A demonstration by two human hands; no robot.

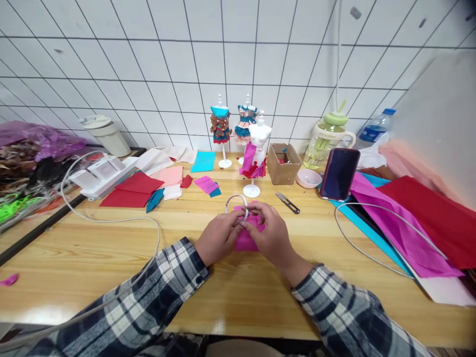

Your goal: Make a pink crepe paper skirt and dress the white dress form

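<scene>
My left hand [217,237] and my right hand [273,235] meet over a magenta crepe-like piece [247,243] on the table. Between their pinched fingertips is a thin white ring [235,197], which looks like a narrow roll of tape. The fingers cover its lower part, so the exact grip of each hand is partly hidden. Just beyond them stands a small white dress form [260,134] with magenta and red material around its waist and hips. Black-handled thread snips [287,203] lie to the right of it.
Two dressed mini forms [220,124] stand behind. A cardboard box [284,166], pink bowl [308,178], upright phone [339,173] and jug [327,139] are at right, with coloured sheets [401,223]. Red pieces [130,191], a power strip [107,176] and a cable [111,219] lie left.
</scene>
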